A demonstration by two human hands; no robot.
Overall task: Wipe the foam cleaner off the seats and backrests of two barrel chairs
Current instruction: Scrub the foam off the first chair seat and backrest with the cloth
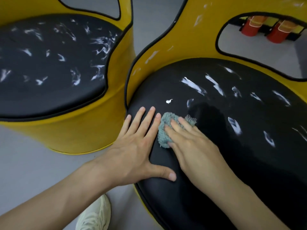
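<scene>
Our left hand [136, 146] lies spread flat on the right barrel chair's black seat [216, 171]. Our right hand [191, 141] presses a grey-green cloth [166, 130] onto that seat with straight fingers. The cloth looks soft and light, best bunched under the palm. Foam streaks [192, 84] lie beyond it and across the left chair's seat [49, 90], and the cushion probably feels slick.

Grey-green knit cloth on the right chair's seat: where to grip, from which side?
Probably the bunched left edge of the grey-green knit cloth, from above-left: it stands proud of the black padded seat, while the right hand covers the rest.
</scene>
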